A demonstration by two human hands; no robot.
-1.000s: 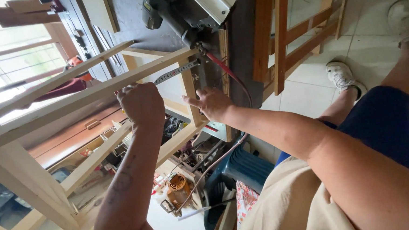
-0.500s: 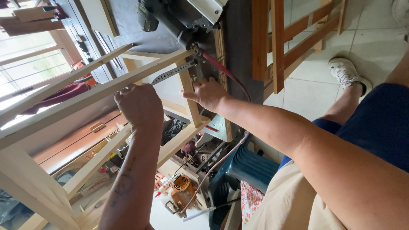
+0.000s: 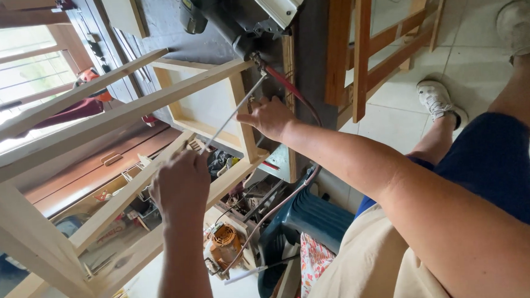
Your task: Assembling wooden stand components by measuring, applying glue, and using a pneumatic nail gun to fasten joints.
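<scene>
Nearest the camera, the left hand (image 3: pixel 179 185) is closed in a fist around the near end of a thin metal ruler (image 3: pixel 230 117), right where it meets a slanting rail of the pale wooden frame (image 3: pixel 112 117). Further out, the right hand (image 3: pixel 270 117) rests against an upright of the same frame, fingers curled about the ruler's far part — whether they pinch it or only steady it I cannot tell. The ruler thus spans diagonally between two members of the frame, which looks already assembled: rails and uprights are joined, bare and unpainted. By my judgement the work stands at a checking or measuring stage — the building is done, and marking or finishing is left, for no pencil mark or coating shows. Beyond the hands, a dark power tool (image 3: pixel 233 11) with a red hose (image 3: pixel 289 90) hangs idle near the frame's far corner, and behind it lean more wooden frames (image 3: pixel 368 41) on the tiled floor (image 3: pixel 477 53).
</scene>
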